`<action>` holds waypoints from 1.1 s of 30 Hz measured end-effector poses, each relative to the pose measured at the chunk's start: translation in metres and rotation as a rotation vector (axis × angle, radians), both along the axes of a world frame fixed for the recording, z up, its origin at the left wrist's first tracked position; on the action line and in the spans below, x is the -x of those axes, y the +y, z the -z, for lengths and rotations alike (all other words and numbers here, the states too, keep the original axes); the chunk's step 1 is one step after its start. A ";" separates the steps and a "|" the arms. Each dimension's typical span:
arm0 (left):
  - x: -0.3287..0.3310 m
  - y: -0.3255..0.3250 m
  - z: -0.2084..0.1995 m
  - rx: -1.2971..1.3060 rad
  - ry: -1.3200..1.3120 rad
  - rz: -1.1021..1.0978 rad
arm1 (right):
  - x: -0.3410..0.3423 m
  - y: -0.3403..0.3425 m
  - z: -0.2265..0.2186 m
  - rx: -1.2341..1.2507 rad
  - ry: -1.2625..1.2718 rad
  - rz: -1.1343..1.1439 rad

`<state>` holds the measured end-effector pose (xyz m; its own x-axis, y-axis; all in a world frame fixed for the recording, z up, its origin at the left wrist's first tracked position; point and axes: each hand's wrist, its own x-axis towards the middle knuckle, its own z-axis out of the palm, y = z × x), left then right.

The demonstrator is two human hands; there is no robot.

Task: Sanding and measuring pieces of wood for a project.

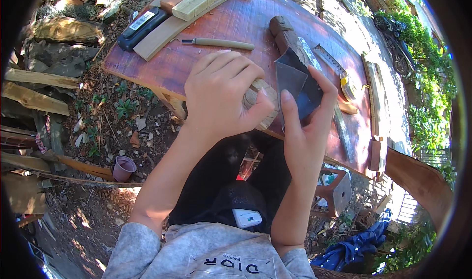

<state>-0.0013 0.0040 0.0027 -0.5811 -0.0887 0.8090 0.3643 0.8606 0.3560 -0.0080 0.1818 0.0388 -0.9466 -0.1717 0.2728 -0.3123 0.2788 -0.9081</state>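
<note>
At the near edge of the table, my left hand (221,92) is closed around a short, rounded piece of wood (268,112) with visible grain. Most of that wood is hidden under the fingers, and the thumb lies along its near side. Just to the right, my right hand (310,114) pinches a folded dark sheet, which looks like sandpaper (291,78), between thumb and fingers. The sheet stands bent beside the wood; whether they touch I cannot tell. Beyond my left hand lies a slim wooden-handled tool (221,44) with a dark metal tip. A carved wood piece (282,30) rests behind the sheet.
The reddish wooden table (162,65) carries boards (196,6) and a black case (142,29) at the far left. On the right are a tape measure (349,88), a metal ruler (330,60) and wooden strips (373,99). A plastic stool (339,193) stands below, right.
</note>
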 end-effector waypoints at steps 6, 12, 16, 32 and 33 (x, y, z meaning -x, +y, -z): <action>0.002 0.003 0.003 -0.018 0.005 -0.036 | -0.007 0.007 0.008 -0.006 0.039 -0.017; -0.001 0.000 -0.002 -0.004 -0.014 -0.011 | -0.003 0.003 -0.003 -0.157 0.111 0.004; 0.001 0.002 0.000 -0.009 -0.033 -0.036 | 0.010 -0.004 0.000 -0.225 0.265 -0.018; -0.002 0.003 -0.003 0.008 -0.070 -0.049 | -0.018 0.014 0.022 -0.225 0.372 0.017; -0.002 0.004 -0.003 0.006 -0.069 -0.051 | -0.022 0.016 0.026 -0.194 0.365 0.017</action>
